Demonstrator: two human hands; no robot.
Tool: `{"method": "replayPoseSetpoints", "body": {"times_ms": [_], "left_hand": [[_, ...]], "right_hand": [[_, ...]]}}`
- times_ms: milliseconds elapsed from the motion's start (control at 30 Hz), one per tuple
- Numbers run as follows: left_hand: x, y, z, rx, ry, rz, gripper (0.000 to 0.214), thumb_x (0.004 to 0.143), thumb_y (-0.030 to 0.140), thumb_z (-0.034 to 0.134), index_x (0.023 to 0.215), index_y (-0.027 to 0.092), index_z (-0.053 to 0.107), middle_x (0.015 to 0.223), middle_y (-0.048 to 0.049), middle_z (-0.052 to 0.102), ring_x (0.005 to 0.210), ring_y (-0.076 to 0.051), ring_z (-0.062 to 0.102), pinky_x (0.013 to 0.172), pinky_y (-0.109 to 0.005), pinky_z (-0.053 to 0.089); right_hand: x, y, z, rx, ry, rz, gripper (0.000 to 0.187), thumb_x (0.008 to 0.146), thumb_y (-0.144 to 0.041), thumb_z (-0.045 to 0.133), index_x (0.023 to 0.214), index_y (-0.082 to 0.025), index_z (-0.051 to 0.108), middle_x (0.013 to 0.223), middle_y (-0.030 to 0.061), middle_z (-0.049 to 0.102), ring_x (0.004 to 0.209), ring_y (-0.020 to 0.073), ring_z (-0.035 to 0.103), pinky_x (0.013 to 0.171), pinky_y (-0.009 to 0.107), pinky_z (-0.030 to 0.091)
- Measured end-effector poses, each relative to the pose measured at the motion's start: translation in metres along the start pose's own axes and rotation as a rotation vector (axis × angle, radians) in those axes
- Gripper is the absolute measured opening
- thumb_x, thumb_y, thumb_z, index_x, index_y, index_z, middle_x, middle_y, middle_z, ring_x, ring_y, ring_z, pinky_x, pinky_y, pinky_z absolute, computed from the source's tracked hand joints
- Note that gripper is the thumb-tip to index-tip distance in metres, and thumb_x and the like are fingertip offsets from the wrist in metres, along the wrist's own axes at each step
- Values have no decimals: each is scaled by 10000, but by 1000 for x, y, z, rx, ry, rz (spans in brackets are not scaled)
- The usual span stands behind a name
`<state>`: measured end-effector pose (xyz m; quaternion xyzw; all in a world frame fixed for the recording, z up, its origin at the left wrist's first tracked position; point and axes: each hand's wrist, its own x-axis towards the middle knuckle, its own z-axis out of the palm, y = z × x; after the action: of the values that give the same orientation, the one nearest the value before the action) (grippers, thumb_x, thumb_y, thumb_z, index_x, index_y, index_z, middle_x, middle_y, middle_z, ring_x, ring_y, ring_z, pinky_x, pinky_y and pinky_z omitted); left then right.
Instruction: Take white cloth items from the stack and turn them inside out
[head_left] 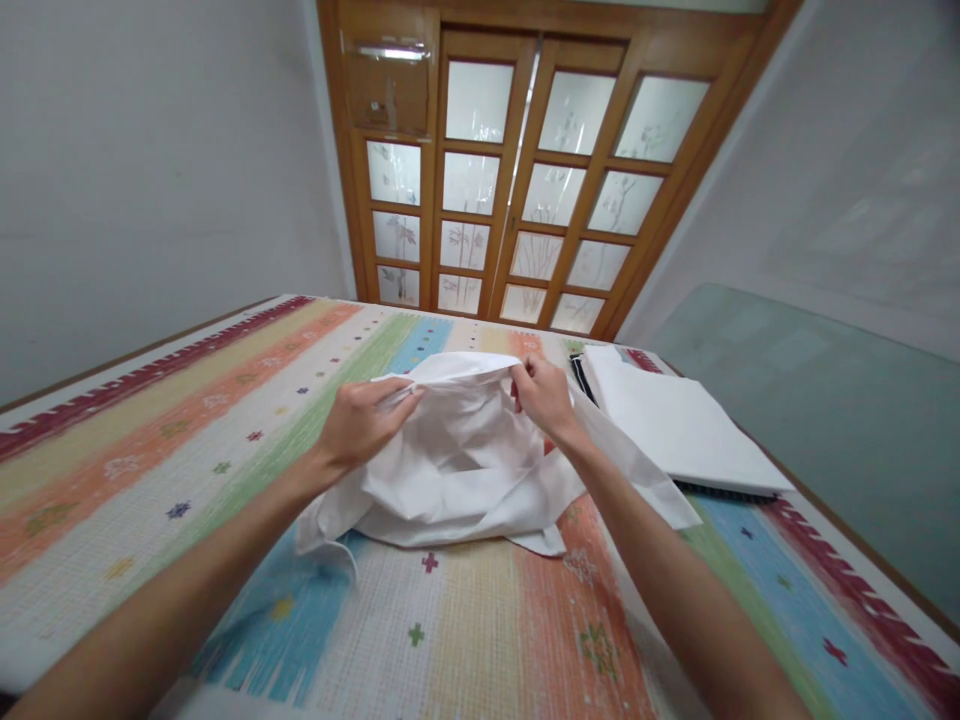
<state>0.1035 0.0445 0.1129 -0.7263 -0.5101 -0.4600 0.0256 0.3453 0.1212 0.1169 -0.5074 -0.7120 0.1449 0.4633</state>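
A crumpled white cloth lies in the middle of a surface covered by a colourful striped cover. My left hand is closed, pinching the cloth's upper edge on the left. My right hand is closed on the same edge further right. Between the two hands the edge is lifted a little above the cover. The rest of the cloth sags in folds below, with a loose strip trailing to the right under my right forearm.
A flat stack of folded white cloth rests at the right on something dark near the surface's edge. Beyond are a wooden door with frosted glass panes, grey walls and a greenish glass panel.
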Motion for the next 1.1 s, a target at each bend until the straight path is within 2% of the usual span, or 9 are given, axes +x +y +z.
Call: {"method": "replayPoseSetpoints", "body": {"times_ms": [200,333,433,567,700,767,867,1000,1100], "left_hand": [[37,8,-31,79,222,5,246,852,416,601,909,227,748,863,-5,757,785,-179,688,737,-248,497],[58,17,-37,116,330,-3,269,884,436,562,929,231,730,854,2,740,795,-175,666,744,-250,488],[64,12,-38,154,376,14,260,889,430,561,926,229,722,846,-16,709,811,-181,647,765,-262,480],[64,-5,-43,210,479,18,219,867,394,609,936,227,732,851,-34,631,831,-183,615,786,-278,464],[62,-22,-53,218,542,-4,209,850,362,644,967,219,742,904,-35,602,865,-178,591,807,-296,463],[59,-30,-62,209,507,1,197,846,370,651,946,230,747,920,-21,614,860,-172,591,810,-302,462],[54,-43,-77,155,358,-21,190,849,402,637,917,253,734,910,21,665,851,-164,606,813,-287,456],[50,-60,-90,53,-9,-84,312,816,491,607,902,212,717,895,10,720,842,-185,631,807,-270,469],[47,-66,-84,21,-177,-48,343,747,533,621,815,212,722,834,-14,728,787,-192,648,758,-260,495]], "right_hand": [[73,-14,-28,322,248,99,226,881,-338,449,688,-222,429,513,-37,533,329,89,450,356,203,320],[99,-41,-27,507,193,139,280,900,-483,470,792,-233,403,578,-48,527,360,84,472,351,185,349],[74,-55,-16,423,69,46,387,820,-587,579,830,-235,417,669,-27,563,447,101,515,400,208,389],[-5,-42,14,8,-33,-186,466,649,-587,756,745,-226,478,676,5,564,592,149,534,493,244,374],[-62,-3,39,-290,-370,-286,229,777,-321,678,633,-214,536,655,43,617,594,169,530,533,276,323],[-62,14,35,-353,-437,-291,197,829,-238,580,633,-209,578,658,52,642,598,178,544,551,284,318],[-29,26,4,-351,-412,-296,207,830,-214,524,645,-209,617,657,44,657,616,184,558,574,280,332],[29,27,-43,-343,-69,-154,251,861,-277,493,671,-186,630,672,55,662,633,196,572,576,280,342],[51,25,-50,-420,74,-87,209,859,-312,548,769,-169,671,782,86,702,735,221,613,636,286,371]]}}
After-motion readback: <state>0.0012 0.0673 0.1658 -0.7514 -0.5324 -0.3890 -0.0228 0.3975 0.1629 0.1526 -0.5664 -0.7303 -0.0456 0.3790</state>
